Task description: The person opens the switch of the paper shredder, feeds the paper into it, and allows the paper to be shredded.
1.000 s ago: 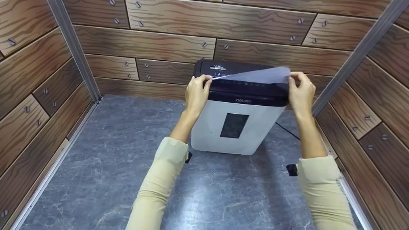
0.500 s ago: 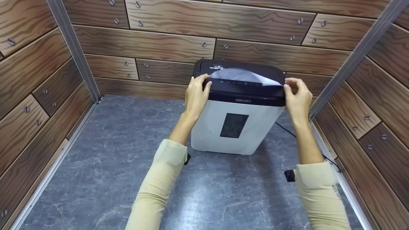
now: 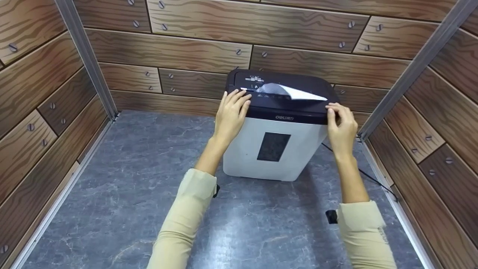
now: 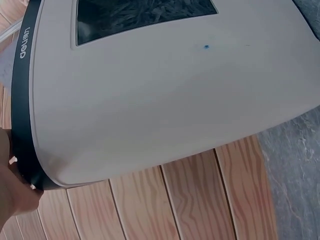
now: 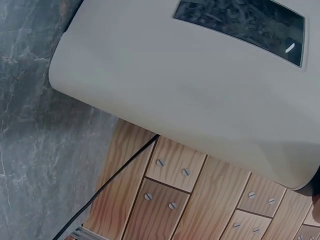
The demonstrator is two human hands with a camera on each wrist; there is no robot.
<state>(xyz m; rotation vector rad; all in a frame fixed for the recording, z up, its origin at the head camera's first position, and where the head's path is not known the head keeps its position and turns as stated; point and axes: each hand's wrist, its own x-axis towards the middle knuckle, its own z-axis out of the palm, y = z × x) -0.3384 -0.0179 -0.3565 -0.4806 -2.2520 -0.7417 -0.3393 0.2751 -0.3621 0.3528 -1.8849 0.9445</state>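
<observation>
A paper shredder [image 3: 239, 157] with a black top and a pale body stands on the floor. From the slot in its top a white sheet of paper [image 3: 302, 93] sticks up, low and curled over, its lower part hidden inside. My left hand [image 3: 229, 116] rests with extended fingers on the top's front left edge, beside the slot. At the front right corner, my right hand [image 3: 343, 127] touches the top with bent, loose fingers, just short of the paper's corner. Shreds show behind the shredder's window [image 5: 240, 25] in the right wrist view.
A black cord [image 3: 373, 181] runs from behind the shredder to the right wall. Wood-patterned walls [image 3: 168, 45] with metal corner posts [image 3: 87, 56] enclose the grey marbled floor [image 3: 149, 149] on three sides.
The paper has sunk into the slot and now shows much less, curled leftward. My right hand has let go of it and moved down and left; the left hand's fingers have loosened.
</observation>
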